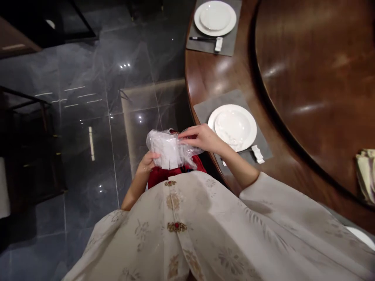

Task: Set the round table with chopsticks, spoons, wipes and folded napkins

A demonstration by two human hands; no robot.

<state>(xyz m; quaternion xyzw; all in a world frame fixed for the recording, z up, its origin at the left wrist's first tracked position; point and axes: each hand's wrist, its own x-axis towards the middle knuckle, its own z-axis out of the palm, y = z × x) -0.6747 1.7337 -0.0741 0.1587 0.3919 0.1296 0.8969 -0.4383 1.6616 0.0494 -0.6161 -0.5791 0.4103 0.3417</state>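
A clear plastic bag (190, 153) packed with small flat white packets (167, 150) is held in front of my waist. My left hand (149, 160) is closed on the bag's left side, its thumb pressed over the front. My right hand (202, 137) reaches in from the right at the bag's loose side. Its fingers are stretched out with a gap between them, and the tips touch the plastic beside the packets. Whether those tips are inside the bag I cannot tell. Below the bag shows something red (164, 175).
To the right stands a round wooden table (222, 74) with a raised turntable (316, 70). Stacked white plates (249, 117) lie on a grey placemat (205, 107), near a white chopstick rest (258, 154). Farther off is another plate setting (215, 17). Folded cloth (366, 175) sits far right.
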